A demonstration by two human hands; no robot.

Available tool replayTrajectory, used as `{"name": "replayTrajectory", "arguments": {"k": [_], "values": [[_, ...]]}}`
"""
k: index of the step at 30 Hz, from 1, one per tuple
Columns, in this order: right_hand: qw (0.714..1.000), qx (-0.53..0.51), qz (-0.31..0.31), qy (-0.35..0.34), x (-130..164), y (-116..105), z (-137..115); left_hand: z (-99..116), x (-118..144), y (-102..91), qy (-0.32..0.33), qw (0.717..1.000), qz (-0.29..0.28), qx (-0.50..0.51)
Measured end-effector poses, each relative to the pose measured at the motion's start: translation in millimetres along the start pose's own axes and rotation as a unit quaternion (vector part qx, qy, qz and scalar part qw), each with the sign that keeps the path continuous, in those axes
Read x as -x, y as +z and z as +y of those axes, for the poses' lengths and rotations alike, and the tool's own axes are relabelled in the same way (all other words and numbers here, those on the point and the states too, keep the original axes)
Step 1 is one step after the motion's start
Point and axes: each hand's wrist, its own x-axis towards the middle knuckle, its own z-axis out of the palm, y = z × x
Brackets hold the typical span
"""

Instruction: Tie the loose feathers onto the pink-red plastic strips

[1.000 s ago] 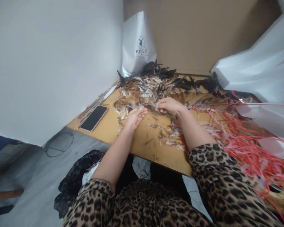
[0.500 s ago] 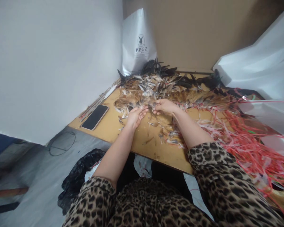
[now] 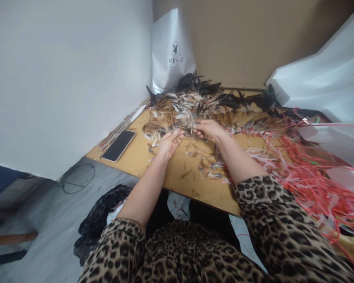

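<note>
Over the wooden table (image 3: pixel 144 157), my left hand (image 3: pixel 171 144) is closed in a pinch, with pale feather tips at its fingertips. My right hand (image 3: pixel 209 129), a little higher and to the right, pinches a small feather between thumb and fingers. The two hands are a short gap apart. Just beyond them spreads a heap of brown, white and black feathers (image 3: pixel 185 103). Loose feather scraps (image 3: pixel 212 167) lie on the table below my right hand. Exactly how many feathers each hand holds is too small to tell.
A phone (image 3: pixel 118 145) lies at the table's left edge. Tangled red and pink strips (image 3: pixel 309 184) cover the right side. A white printed bag (image 3: pixel 174 51) stands at the back, and white sheeting (image 3: pixel 324 82) hangs at right. A black plastic bag (image 3: pixel 102 220) sits on the floor.
My right hand has moved slightly up and to the right, away from my left hand, widening the gap between them. My left hand has stayed nearly in place.
</note>
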Motion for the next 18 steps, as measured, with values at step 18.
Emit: {"name": "replayTrajectory", "arguments": {"k": [18], "values": [[0.99, 0.123, 0.03, -0.062, 12, 27, -4, 0, 7, 3.4, -0.087, 0.993, -0.075, -0.007]]}}
